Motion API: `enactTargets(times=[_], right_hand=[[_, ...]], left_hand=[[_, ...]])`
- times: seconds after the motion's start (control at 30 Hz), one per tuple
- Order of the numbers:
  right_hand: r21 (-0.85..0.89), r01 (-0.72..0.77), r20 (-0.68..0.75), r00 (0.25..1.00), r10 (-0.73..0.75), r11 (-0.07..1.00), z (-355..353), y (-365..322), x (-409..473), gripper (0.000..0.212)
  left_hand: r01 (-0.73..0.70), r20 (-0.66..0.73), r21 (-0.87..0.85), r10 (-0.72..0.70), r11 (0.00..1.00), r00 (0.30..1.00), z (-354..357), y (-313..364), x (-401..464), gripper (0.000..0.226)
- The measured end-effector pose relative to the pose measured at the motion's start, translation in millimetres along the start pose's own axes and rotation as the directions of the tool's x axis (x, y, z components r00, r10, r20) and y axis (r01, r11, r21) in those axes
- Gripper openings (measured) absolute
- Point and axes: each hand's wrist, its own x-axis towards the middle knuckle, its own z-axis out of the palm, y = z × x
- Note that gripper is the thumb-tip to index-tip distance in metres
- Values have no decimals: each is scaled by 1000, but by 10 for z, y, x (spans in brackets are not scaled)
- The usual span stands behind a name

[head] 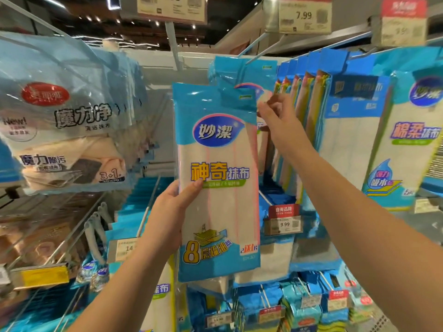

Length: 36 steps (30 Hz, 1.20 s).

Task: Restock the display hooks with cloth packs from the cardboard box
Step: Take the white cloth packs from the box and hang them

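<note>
left hand (pixel 167 212) fingers hidden behind cloth pack (pixel 218 188), price tags (pixel 304 15) blurred

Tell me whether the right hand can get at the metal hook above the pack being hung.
Probably yes. The right hand pinches the top corner of the blue and white cloth pack, just below the slanted metal display hook. Only a hanging pack's blue header lies between them.

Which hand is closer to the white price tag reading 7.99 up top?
Right. The right hand pinches the blue cloth pack at its top corner, below the 7.99 price tag; the left hand grips it far lower.
</note>
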Motion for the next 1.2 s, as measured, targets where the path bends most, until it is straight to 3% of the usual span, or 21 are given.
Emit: enactTargets(times=[0.23,0.37,0.57,0.8,1.2], right_hand=[[214,84,-70,995,-70,973,-251,-303,37,11],[413,62,-68,997,-38,908,-353,-359,-16,22],[368,128,-128,988,-86,921,-498,-494,8,43],[356,114,-179,983,-52,928,-680,-577,152,55],[302,3,-130,991,38,953,-685,-633,342,48]], left_hand=[[-45,122,-3,45,999,992,265,21,92,34],[-73,158,-15,74,997,985,400,68,134,25],[-104,218,11,99,994,971,595,165,103,41],[-98,264,34,86,995,961,607,139,76,44],[-96,256,-18,98,995,962,609,118,-9,44]])
